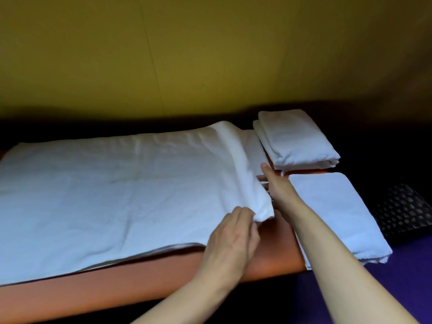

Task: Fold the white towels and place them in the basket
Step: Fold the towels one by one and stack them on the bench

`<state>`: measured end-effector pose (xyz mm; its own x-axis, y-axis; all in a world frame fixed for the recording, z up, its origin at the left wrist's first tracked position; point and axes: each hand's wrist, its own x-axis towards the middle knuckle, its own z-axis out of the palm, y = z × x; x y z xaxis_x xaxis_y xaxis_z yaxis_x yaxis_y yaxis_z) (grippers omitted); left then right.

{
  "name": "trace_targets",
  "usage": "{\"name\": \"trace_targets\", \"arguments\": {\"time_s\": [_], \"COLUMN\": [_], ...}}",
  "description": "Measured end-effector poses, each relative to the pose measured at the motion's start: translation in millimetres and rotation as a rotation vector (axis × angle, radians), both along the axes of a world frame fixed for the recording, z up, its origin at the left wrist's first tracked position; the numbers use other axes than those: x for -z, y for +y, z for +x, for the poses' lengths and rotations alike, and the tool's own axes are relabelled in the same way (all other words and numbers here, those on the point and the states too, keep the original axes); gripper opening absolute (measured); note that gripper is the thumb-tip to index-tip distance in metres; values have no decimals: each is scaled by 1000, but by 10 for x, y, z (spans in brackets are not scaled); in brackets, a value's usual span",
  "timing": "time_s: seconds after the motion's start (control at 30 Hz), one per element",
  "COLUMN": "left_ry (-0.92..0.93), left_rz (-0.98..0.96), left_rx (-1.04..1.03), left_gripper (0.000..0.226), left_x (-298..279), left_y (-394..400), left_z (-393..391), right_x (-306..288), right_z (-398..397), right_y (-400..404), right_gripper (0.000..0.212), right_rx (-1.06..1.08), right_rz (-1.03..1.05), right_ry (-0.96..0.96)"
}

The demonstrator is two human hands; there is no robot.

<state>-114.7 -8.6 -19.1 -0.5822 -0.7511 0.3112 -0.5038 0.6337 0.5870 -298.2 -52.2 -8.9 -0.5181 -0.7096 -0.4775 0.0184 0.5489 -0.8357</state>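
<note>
The big white towel (pixel 105 197) lies spread on the orange counter (pixel 145 279), its long axis running from 9 o'clock to 3 o'clock across my view. Its right end is turned up and over in a thick roll, and that is the end I have. My left hand (pixel 233 235) sits at the near right corner, fingers curled and pinching the hem where it hangs just off the surface. My right hand (pixel 275 183) reaches past it toward 1 o'clock, at the far side of the same raised edge; the thumb sticks up and the fingers point left toward the cloth, but the fold hides their tips, so I cannot tell whether they grip anything or only touch it.

The next fold, as I judge it, carries this end toward 9 o'clock along the long axis, so both hands must travel level with each other. The left is the nearer to me, the right the nearer to the far hem.

Counting: one towel open under my hands, one folded towel stack (pixel 297 139) at 1 o'clock (I cannot count its layers for certain), and one flat folded towel (pixel 332 213) at 3 o'clock, just beside my right forearm. A dark woven thing (pixel 404 211) at 3 o'clock may be the basket; too dim to say.
</note>
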Motion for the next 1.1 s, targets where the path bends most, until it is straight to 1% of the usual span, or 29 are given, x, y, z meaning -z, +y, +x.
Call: {"name": "trace_targets", "arguments": {"time_s": [0.1,0.2,0.3,0.33,0.4,0.43,0.47,0.57,0.63,0.7,0.77,0.83,0.87,0.9,0.97,1.03,1.1], "left_ry": [44,76,91,90,71,45,8,-67,-40,44,171,260,281,291,305,327,338], "left_rz": [111,208,284,313,367,391,413,470,530,595,674,746,766,776,771,740,697], "left_rx": [74,94,101,118,170,201,235,322,331,308,283,246,220,196,151,105,65], "left_gripper": [5,6,11,13,15,16,17,23,22,18,16,18,17,16,17,26,34], "left_x": [-64,-160,-254,-290,-371,-404,-431,-529,-643,-790,-956,-1079,-1116,-1139,-1154,-1123,-1060], "left_y": [64,77,95,111,158,184,207,255,291,339,382,411,412,401,366,315,249], "left_z": [81,109,136,145,178,195,209,233,242,248,259,276,316,374,551,774,1050], "right_x": [-19,7,71,76,49,20,-13,-150,-313,-494,-654,-702,-698,-700,-780,-843,-906], "right_z": [16,1,18,23,26,22,-8,-161,-259,-343,-400,-438,-440,-399,-155,126,413], "right_y": [-225,-392,-542,-572,-603,-595,-574,-499,-445,-383,-346,-339,-355,-374,-412,-481,-587], "right_gripper": [42,33,40,37,18,12,11,16,19,24,45,69,75,72,55,49,46], "right_rx": [-25,2,55,81,117,124,141,225,292,373,445,472,470,468,442,415,358], "right_rz": [-22,-6,21,17,-29,-50,-61,-88,-120,-175,-230,-234,-219,-216,-198,-189,-230], "right_ry": [-166,-302,-375,-388,-408,-427,-437,-403,-348,-277,-218,-206,-215,-219,-209,-195,-208]}}
